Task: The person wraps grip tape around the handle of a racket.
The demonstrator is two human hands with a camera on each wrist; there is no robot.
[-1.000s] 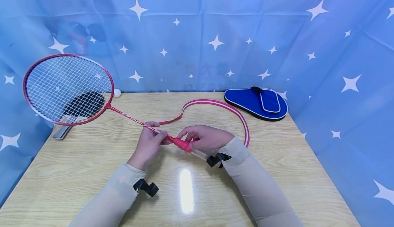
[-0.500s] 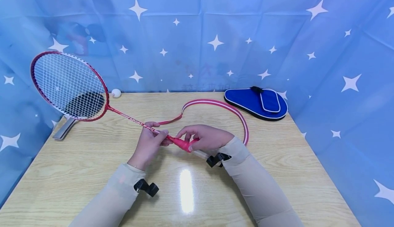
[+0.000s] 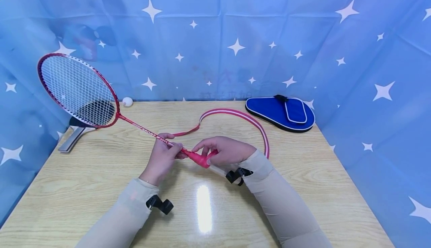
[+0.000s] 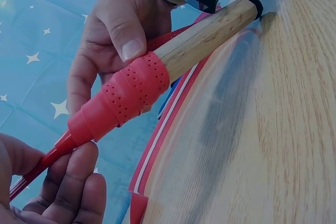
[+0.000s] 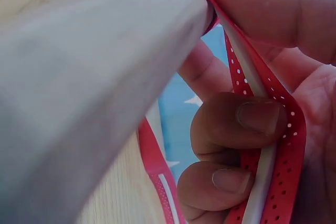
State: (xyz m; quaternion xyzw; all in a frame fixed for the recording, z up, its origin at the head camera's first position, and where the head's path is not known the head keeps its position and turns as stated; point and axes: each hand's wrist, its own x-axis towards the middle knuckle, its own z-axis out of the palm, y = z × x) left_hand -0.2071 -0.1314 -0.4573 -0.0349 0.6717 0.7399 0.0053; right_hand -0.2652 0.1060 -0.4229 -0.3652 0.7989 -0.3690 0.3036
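Note:
A red badminton racket (image 3: 138, 127) is held slantwise above the table, its strung head raised at the left. My left hand (image 3: 163, 158) pinches the shaft between thumb and fingers, just ahead of the handle. Perforated red grip tape (image 4: 131, 85) covers the handle's upper part in overlapping turns. Below it the wooden handle (image 4: 210, 35) is bare down to its black end cap. My right hand (image 3: 225, 150) grips the tape at the last turn, thumb pressing it, fingers curled round the strip in the right wrist view. The tape's loose length (image 3: 232, 111), with a white stripe, curves over the table.
At the back right lies a blue paddle case (image 3: 276, 111). A black table tennis paddle (image 3: 72, 139) lies back left, partly behind the racket strings, with a white ball (image 3: 127, 101) nearby. A starry blue curtain (image 3: 202, 34) borders the wooden table (image 3: 188, 218).
The racket has rolled about its shaft, so its head now looks narrower and sits a little higher. The loose tape's right-hand curve has drawn slightly leftward. Both hands stay almost in place.

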